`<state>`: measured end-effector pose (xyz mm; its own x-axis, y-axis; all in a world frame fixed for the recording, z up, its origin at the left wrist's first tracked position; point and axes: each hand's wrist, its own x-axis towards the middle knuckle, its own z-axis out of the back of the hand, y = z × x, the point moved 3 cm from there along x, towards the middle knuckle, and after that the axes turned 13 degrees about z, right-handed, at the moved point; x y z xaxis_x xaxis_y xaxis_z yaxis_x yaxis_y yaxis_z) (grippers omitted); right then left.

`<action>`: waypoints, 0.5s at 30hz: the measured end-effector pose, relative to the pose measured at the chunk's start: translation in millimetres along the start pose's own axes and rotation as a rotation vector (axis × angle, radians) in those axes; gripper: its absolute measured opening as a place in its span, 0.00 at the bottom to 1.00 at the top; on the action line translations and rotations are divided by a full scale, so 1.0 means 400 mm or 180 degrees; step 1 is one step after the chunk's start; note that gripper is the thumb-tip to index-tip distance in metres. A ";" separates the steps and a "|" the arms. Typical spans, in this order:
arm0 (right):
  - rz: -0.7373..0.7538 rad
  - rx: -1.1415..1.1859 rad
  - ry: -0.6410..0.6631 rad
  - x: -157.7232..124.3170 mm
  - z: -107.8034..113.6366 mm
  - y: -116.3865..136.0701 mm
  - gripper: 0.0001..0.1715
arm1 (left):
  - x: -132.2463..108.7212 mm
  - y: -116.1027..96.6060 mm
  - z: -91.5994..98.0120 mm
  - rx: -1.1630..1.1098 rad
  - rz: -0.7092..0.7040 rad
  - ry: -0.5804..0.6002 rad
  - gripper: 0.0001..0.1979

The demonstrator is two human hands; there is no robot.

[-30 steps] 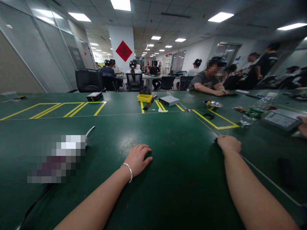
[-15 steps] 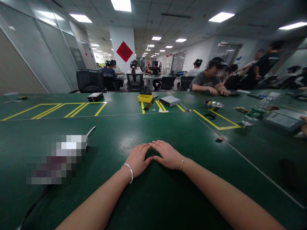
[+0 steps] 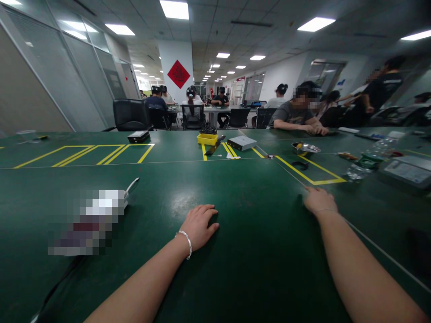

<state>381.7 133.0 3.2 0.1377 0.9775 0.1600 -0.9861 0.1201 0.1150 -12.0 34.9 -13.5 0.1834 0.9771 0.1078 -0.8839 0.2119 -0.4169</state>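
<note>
My left hand (image 3: pixel 199 226) lies on the green table (image 3: pixel 249 251), palm down, with fingers and thumb apart and nothing in it. Farther right, my right hand (image 3: pixel 320 200) is down at the table by the thin pale seam line. Its fingers are curled and drawn together, with the fingertips pointing down and left. Whatever lies under or between them is hidden by the hand. Left of my left hand is a pixelated long object (image 3: pixel 90 222) with a pale cord end and a black strap.
Farther back are a yellow bin (image 3: pixel 207 139) of black cables, a grey metal box (image 3: pixel 241 143), a black box (image 3: pixel 138 137) and yellow tape outlines. A metal bowl (image 3: pixel 306 147), black ring (image 3: pixel 300 165) and plastic bottle (image 3: pixel 362 166) stand right. A person (image 3: pixel 296 114) sits across the table.
My right hand has left my left hand and moved far right, covering the spot where a small red object lay. My left hand stays nearly in place. The view has shifted slightly.
</note>
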 end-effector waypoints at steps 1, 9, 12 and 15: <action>-0.0118 -0.0021 0.0137 0.004 -0.011 -0.021 0.24 | 0.000 0.000 0.001 -0.0002 -0.0001 0.0007 0.18; -0.0239 -0.0143 0.0132 0.014 -0.023 -0.018 0.20 | -0.002 0.005 -0.002 0.0022 -0.0066 -0.0035 0.17; -0.0319 -0.0050 0.0083 0.009 -0.019 -0.016 0.21 | -0.001 0.007 -0.005 0.0002 -0.0066 -0.0039 0.17; -0.0281 -0.0049 0.0060 0.010 -0.019 -0.008 0.22 | 0.000 0.006 -0.005 -0.0004 -0.0068 -0.0041 0.17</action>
<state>384.5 137.7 -4.1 0.2226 0.9660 0.1313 -0.9715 0.2085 0.1127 -13.3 35.2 -16.3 0.1967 0.9720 0.1283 -0.8793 0.2328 -0.4155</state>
